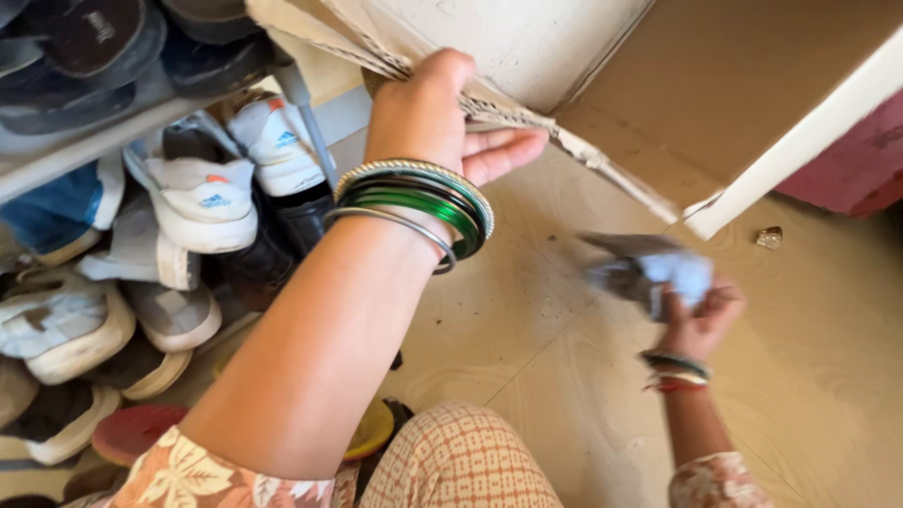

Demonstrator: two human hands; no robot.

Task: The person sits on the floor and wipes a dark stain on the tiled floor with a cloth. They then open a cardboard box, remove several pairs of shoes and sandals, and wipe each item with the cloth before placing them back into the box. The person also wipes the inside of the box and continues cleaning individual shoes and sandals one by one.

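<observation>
My left hand (pixel 435 118) grips the torn lower edge of a large cardboard box (pixel 715 85) and holds it tilted up off the floor; green and silver bangles ring that wrist. My right hand (pixel 701 315) is closed on a crumpled grey-white cloth (pixel 649 268), blurred by motion, just above the floor and below the box's open flap. Thin bangles sit on the right wrist too.
A shoe rack (pixel 103 132) packed with white, grey and dark shoes fills the left side. The beige tiled floor (pixel 555 376) carries dark dirt specks under the box. A small shiny scrap (pixel 769 237) lies at right near a red wall base (pixel 847 179).
</observation>
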